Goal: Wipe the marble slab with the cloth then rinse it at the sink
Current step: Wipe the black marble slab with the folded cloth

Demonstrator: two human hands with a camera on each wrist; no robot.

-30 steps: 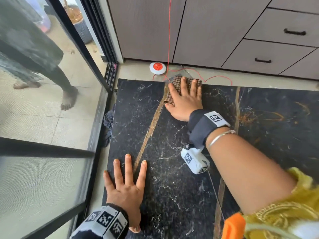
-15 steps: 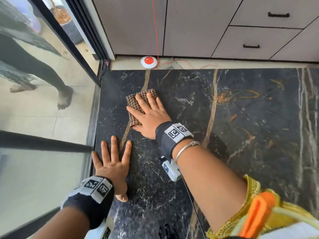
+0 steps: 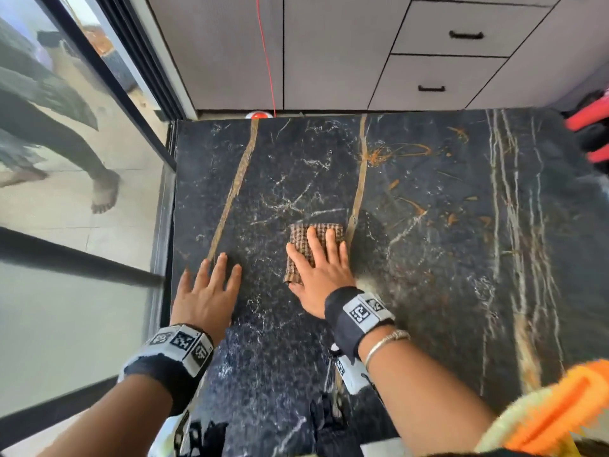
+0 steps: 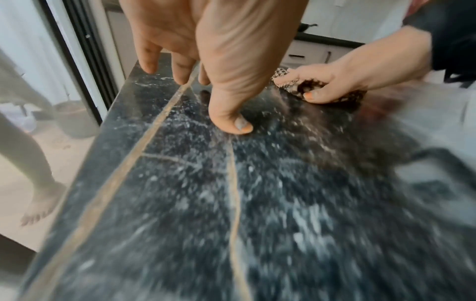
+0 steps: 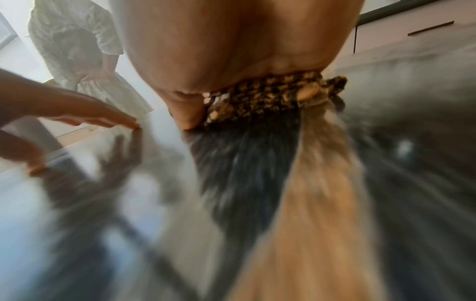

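A black marble slab [image 3: 428, 258] with gold veins fills the head view. On its near middle lies a folded brown checked cloth [image 3: 301, 240]. My right hand [image 3: 321, 268] presses flat on the cloth with straight, spread fingers, and the thumb lies by its near left corner. My left hand [image 3: 207, 291] rests flat on the bare slab to the cloth's left, fingers spread. In the left wrist view my left hand [image 4: 213, 51] props on the stone, with the cloth [image 4: 291, 84] beyond it. The blurred right wrist view shows the cloth [image 5: 257, 97] under my palm.
A glass sliding door [image 3: 82, 291] runs along the slab's left edge, with a person's bare foot [image 3: 105, 192] behind it. Grey cabinets with drawers [image 3: 445, 70] stand past the far edge. A red cord drops to a round red plug [image 3: 262, 114]. Orange scribble marks [image 3: 395, 151] lie far right.
My right hand has slid the cloth from the slab's far edge back toward me and to the right. The left hand stays flat on the slab's left side.
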